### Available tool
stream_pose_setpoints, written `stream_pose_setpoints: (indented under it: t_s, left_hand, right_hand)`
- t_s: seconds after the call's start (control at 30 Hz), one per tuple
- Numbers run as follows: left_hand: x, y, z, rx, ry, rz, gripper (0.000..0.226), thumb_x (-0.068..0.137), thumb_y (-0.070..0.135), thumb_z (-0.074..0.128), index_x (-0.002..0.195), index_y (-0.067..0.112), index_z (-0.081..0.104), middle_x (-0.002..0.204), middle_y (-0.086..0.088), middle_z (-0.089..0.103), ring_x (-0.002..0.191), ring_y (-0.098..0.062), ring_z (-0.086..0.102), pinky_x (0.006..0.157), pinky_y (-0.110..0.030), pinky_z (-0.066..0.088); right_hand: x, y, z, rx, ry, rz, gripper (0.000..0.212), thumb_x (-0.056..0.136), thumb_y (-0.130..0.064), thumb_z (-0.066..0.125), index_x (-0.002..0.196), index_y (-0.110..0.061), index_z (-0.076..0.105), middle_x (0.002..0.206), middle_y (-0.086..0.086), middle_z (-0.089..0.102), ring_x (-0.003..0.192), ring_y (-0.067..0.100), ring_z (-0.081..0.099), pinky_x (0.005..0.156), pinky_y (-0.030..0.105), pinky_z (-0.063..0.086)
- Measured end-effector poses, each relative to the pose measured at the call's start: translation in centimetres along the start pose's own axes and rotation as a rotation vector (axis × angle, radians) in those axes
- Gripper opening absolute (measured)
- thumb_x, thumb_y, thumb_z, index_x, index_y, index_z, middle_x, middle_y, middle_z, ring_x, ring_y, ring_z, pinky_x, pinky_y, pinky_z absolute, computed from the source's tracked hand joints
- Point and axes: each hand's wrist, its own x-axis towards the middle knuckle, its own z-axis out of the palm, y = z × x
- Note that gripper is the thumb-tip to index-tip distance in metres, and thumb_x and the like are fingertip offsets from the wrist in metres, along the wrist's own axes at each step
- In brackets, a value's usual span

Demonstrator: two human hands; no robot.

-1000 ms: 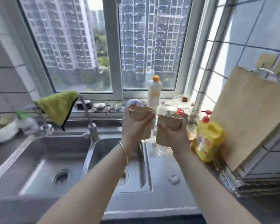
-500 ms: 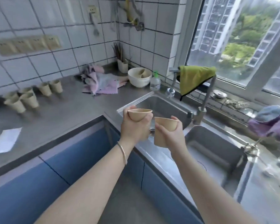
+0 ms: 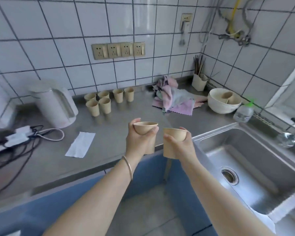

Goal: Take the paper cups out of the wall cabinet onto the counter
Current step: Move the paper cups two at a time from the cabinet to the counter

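Two arms out; left hand [image 3: 138, 139] & right hand [image 3: 180, 145] each w/ grip wrapped round an upright paper cup [image 3: 145, 127], above counter [image 3: 109, 143] edge.

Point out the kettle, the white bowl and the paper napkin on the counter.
kettle [image 3: 54, 103], head view, on its white body.
white bowl [image 3: 218, 106], head view, on its outer wall.
paper napkin [image 3: 80, 144], head view, on its middle.

Steel counter [image 3: 129, 116], six paper cups [image 3: 107, 99], kettle [image 3: 54, 103], cloths [image 3: 174, 99], bowl [image 3: 223, 103], paper sheet [image 3: 80, 143]

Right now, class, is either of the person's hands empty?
No: the left hand grips one paper cup and the right hand grips another paper cup, both held above the counter's edge.
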Motion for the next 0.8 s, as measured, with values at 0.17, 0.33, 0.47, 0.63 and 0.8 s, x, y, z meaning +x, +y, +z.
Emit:
stream_pose_setpoints:
  t_s: [0.17, 0.33, 0.47, 0.63, 0.8]
  left_hand:
    - [7.6, -1.0, -3.1, 0.006, 0.059, -0.013, 0.058, 0.067, 0.034, 0.081, 0.112, 0.035, 0.044, 0.102, 0.009, 0.06, 0.092, -0.009, 0.06, 0.081, -0.023, 0.05]
    - [15.2, -2.1, -4.0, -0.013, 0.12, -0.026, 0.059, 0.054, 0.047, 0.08, 0.101, 0.042, 0.046, 0.103, 0.009, 0.061, 0.092, -0.009, 0.061, 0.08, -0.023, 0.048]
    - [21.3, -3.1, -3.9, -0.05, 0.207, -0.043, 0.071, 0.044, 0.054, 0.074, 0.107, 0.036, 0.045, 0.106, 0.004, 0.063, 0.096, -0.013, 0.062, 0.084, -0.026, 0.048]
    - [28.7, -3.8, -3.8, -0.099, 0.279, -0.034, 0.074, 0.051, 0.041, 0.079, 0.115, 0.028, 0.044, 0.111, 0.004, 0.061, 0.095, -0.008, 0.061, 0.081, -0.02, 0.046]
    - [34.4, -6.0, -4.8, -0.051, 0.264, -0.074, 0.097, 0.047, 0.044, 0.079, 0.131, 0.016, 0.039, 0.106, 0.01, 0.061, 0.103, -0.014, 0.061, 0.092, -0.029, 0.049]
  right_hand:
    - [5.8, -1.1, 6.4, -0.047, -0.045, 0.03, 0.065, 0.075, -0.03, 0.075, 0.128, -0.029, 0.038, 0.102, -0.001, 0.055, 0.087, 0.021, 0.063, 0.06, 0.036, 0.058]
    - [13.7, -1.9, 11.0, -0.044, -0.083, 0.048, 0.061, 0.077, -0.027, 0.075, 0.126, -0.023, 0.04, 0.107, 0.003, 0.056, 0.076, 0.011, 0.058, 0.057, 0.028, 0.052]
    - [20.2, -2.4, 14.9, -0.147, -0.166, 0.034, 0.062, 0.077, -0.026, 0.074, 0.128, -0.019, 0.041, 0.11, 0.002, 0.057, 0.074, 0.002, 0.055, 0.065, 0.027, 0.049]
    - [27.9, -3.0, 19.6, -0.251, -0.255, 0.034, 0.076, 0.075, -0.03, 0.075, 0.139, -0.023, 0.033, 0.116, -0.001, 0.055, 0.094, 0.015, 0.059, 0.082, 0.033, 0.051]
    - [32.7, -2.3, 23.3, -0.297, -0.232, 0.02, 0.079, 0.073, -0.028, 0.077, 0.14, -0.025, 0.035, 0.119, -0.005, 0.057, 0.107, 0.016, 0.057, 0.088, 0.032, 0.048]
